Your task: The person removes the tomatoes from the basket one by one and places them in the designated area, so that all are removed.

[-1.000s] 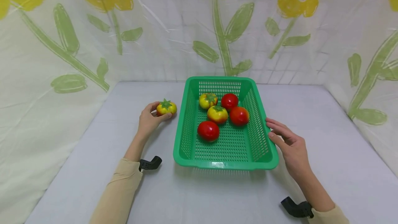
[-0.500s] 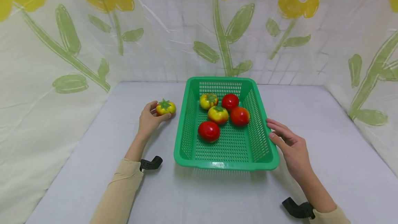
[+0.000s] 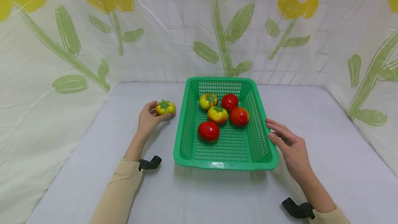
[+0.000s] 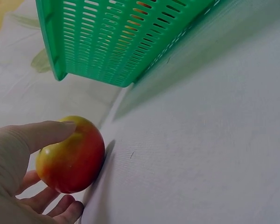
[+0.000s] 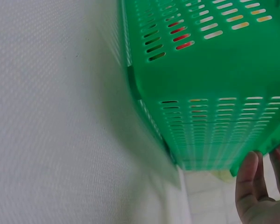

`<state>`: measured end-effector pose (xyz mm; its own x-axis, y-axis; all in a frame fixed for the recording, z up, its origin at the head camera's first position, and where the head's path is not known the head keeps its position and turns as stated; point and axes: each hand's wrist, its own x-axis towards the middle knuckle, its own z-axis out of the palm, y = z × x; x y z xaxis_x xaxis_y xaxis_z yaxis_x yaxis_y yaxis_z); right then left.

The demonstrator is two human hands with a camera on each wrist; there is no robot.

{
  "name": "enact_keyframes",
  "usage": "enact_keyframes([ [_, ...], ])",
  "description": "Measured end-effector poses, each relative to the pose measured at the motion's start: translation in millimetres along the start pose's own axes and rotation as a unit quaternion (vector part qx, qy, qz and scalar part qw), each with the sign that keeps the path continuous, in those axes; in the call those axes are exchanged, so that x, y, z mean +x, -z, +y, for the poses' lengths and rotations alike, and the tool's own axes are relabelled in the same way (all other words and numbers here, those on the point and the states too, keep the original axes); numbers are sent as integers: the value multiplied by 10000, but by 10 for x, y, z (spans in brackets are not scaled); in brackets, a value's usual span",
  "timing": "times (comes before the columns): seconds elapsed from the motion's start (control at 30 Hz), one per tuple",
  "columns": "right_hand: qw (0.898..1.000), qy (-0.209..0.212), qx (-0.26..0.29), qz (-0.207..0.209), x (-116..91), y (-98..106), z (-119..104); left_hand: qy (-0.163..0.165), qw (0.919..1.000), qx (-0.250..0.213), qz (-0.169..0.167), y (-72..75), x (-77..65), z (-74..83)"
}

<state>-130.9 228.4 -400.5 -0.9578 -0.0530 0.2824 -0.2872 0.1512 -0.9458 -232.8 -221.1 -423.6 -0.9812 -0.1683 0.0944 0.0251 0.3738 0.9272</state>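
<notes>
Grasped between thumb and fingers of the left hand (image 3: 147, 118), a yellow-red fruit (image 3: 168, 109) sits left of centre in the head view, the far fingers partly hidden behind it. At lower right, the right hand (image 3: 293, 149) only touches the green basket (image 3: 224, 165) at its rim, fingers relaxed; its own wrist view crops it at the right edge. Five red and yellow fruits (image 3: 208, 131) lie mid-frame inside the basket, mere coloured patches through its slots from either wrist

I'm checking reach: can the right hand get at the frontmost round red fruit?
Probably: the right hand must clear the green plastic basket's rim, but nothing covers the frontmost round red fruit.
</notes>
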Motion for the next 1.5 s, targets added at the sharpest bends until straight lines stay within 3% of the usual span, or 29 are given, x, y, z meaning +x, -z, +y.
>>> enact_keyframes([
  [0.6,10000,12,-84,-27,-7,3,11,32,9999,106,-37,78,10,5],
  [1.1,10000,62,-22,-28,-7,2,11,170,9994,289,132,169,3,59],
  [1.5,9999,88,130,-70,-8,7,24,-42,9994,221,246,264,-25,176],
])
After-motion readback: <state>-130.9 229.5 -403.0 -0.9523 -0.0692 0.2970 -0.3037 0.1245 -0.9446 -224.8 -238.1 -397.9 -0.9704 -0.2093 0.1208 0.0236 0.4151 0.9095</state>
